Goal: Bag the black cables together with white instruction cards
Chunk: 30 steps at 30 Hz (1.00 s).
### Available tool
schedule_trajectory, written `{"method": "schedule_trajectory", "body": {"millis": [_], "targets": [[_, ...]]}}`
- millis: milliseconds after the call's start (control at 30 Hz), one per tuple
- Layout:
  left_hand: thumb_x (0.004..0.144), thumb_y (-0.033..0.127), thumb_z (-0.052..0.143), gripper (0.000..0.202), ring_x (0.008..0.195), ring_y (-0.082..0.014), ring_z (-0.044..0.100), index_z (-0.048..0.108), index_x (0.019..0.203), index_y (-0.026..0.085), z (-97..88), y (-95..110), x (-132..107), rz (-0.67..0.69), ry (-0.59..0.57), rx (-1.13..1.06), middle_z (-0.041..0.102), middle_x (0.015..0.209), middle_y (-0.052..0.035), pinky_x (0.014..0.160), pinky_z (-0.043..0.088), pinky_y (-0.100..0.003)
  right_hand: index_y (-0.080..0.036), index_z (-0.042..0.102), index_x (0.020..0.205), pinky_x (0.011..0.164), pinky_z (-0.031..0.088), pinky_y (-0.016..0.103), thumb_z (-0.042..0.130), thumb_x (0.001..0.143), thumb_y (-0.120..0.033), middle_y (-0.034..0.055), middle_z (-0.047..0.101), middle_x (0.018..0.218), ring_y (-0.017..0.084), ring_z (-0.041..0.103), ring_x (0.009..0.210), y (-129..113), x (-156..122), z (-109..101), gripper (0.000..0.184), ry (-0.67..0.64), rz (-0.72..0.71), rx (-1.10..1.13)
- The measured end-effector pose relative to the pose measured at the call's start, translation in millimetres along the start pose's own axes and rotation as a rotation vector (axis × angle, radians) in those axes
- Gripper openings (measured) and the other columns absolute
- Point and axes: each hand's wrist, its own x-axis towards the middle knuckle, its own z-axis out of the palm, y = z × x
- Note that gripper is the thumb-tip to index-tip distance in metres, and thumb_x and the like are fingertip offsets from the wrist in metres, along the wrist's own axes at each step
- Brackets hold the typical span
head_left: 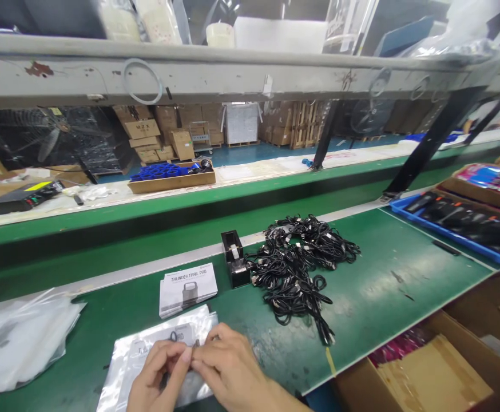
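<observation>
1. Left hand (162, 366): fingertips pinch a small black cable (173, 336), mostly hidden.
2. Right hand (230, 363): fingertips meet the left's, gripping the same cable.
3. Cable position: above silvery plastic bags (116, 375).
4. Beyond: "THUNDER TRAIL PRO" booklets (189, 289), black tape dispenser (238, 276), bundled cables (295, 269).

Kind of place: It seems to be a factory workshop, where small goods are handled in quantity.
Green bench: The long work surface (379, 280) carries one big pile of similar black cables (301, 257).
Packing materials: There are printed leaflets (187, 289) and plastic bags (119, 366).
Blue tray: This tray (456, 236) contains many black items of the same kind.
Overhead shelf: A worn, long shelf (233, 74) runs above the bench.
Background: Cardboard boxes (142, 130) are stacked beyond, with a trolley (199, 137) and a large fan (370, 117).
</observation>
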Motion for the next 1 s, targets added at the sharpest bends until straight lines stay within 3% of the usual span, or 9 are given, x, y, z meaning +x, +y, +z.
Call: {"method": "schedule_trajectory", "body": {"millis": [133, 300, 433, 533, 600, 700, 767, 833, 1000], "targets": [[0.066, 0.042, 0.064, 0.018, 0.071, -0.0166, 0.052, 0.062, 0.068, 0.024, -8.1, 9.9, 4.4, 0.033, -0.004, 0.092, 0.052, 0.073, 0.0017, 0.066, 0.04, -0.025, -0.022, 0.061, 0.086, 0.081, 0.036, 0.026, 0.058, 0.078, -0.031, -0.0013, 0.064, 0.081, 0.015, 0.048, 0.092, -12.4, 12.0, -17.0, 0.012, -0.195, 0.08, 0.084], [0.065, 0.049, 0.062, 0.025, 0.089, -0.0218, 0.052, 0.061, 0.069, 0.024, -28.0, 32.8, 16.7, 0.086, 0.093, 0.199, 0.054, 0.089, -0.002, 0.082, 0.039, -0.032, -0.021, 0.06, 0.067, 0.077, 0.036, 0.024, 0.071, 0.065, -0.032, -0.0055, 0.06, 0.066, 0.013, 0.051, 0.08, -21.1, 64.3, -45.0, 0.015, -0.27, 0.005, 0.148], [0.06, 0.062, 0.06, 0.058, 0.117, -0.0275, 0.042, 0.053, 0.106, 0.028, -42.1, 44.8, 30.5, 0.083, 0.155, -0.09, 0.052, 0.121, -0.0049, 0.1, 0.026, -0.04, -0.019, 0.058, 0.063, 0.079, 0.036, 0.024, 0.069, 0.068, -0.026, -0.0076, 0.057, 0.062, 0.009, 0.054, 0.067, -37.7, 112.0, -70.9, 0.014, -0.363, -0.194, 0.219], [0.05, 0.067, 0.063, 0.081, 0.112, -0.0302, 0.047, 0.046, 0.119, 0.027, -50.0, 42.0, 36.4, -0.012, 0.016, -0.276, 0.055, 0.121, -0.0081, 0.093, 0.036, -0.04, -0.018, 0.054, 0.062, 0.072, 0.039, 0.02, 0.071, 0.066, -0.023, -0.008, 0.057, 0.064, 0.007, 0.054, 0.064, -53.2, 130.9, -85.0, 0.018, -0.458, -0.27, 0.358], [0.051, 0.06, 0.068, 0.076, 0.1, -0.0275, 0.055, 0.048, 0.117, 0.026, -54.1, 35.6, 35.8, -0.102, -0.146, -0.326, 0.062, 0.108, -0.0072, 0.084, 0.043, -0.036, -0.018, 0.053, 0.061, 0.069, 0.041, 0.018, 0.073, 0.063, -0.022, -0.0081, 0.056, 0.063, 0.007, 0.054, 0.065, -60.8, 134.5, -91.9, 0.02, -0.513, -0.312, 0.413], [0.057, 0.049, 0.072, 0.048, 0.073, -0.017, 0.058, 0.059, 0.096, 0.025, -56.5, 27.1, 29.2, -0.158, -0.294, -0.434, 0.065, 0.078, 0.0002, 0.07, 0.045, -0.028, -0.017, 0.054, 0.058, 0.074, 0.041, 0.019, 0.077, 0.057, -0.019, -0.0056, 0.057, 0.073, 0.009, 0.055, 0.077, -65.1, 131.0, -102.6, 0.023, -0.488, -0.345, 0.359], [0.059, 0.047, 0.071, 0.031, 0.06, -0.0116, 0.052, 0.061, 0.077, 0.023, -55.5, 26.1, 23.6, -0.169, -0.271, -0.457, 0.059, 0.064, 0.0035, 0.06, 0.042, -0.022, -0.017, 0.055, 0.058, 0.078, 0.041, 0.02, 0.077, 0.055, -0.019, -0.0021, 0.056, 0.09, 0.012, 0.054, 0.092, -63.0, 125.1, -111.0, 0.023, -0.481, -0.326, 0.312], [0.063, 0.046, 0.069, 0.027, 0.056, -0.0098, 0.047, 0.06, 0.065, 0.021, -53.0, 29.5, 19.4, -0.141, -0.167, -0.393, 0.055, 0.059, 0.0043, 0.055, 0.039, -0.02, -0.017, 0.057, 0.06, 0.08, 0.041, 0.021, 0.075, 0.06, -0.021, 0.0003, 0.052, 0.106, 0.014, 0.05, 0.103, -58.0, 117.9, -119.3, 0.018, -0.509, -0.269, 0.274], [0.068, 0.047, 0.061, 0.026, 0.069, -0.0164, 0.055, 0.066, 0.065, 0.021, -43.7, 42.8, 16.3, 0.011, -0.038, -0.071, 0.063, 0.067, -0.0006, 0.065, 0.043, -0.023, -0.02, 0.063, 0.07, 0.081, 0.041, 0.027, 0.064, 0.073, -0.026, 0.0008, 0.056, 0.101, 0.015, 0.055, 0.092, -41.0, 97.6, -127.9, 0.007, -0.448, -0.1, 0.141]]}}
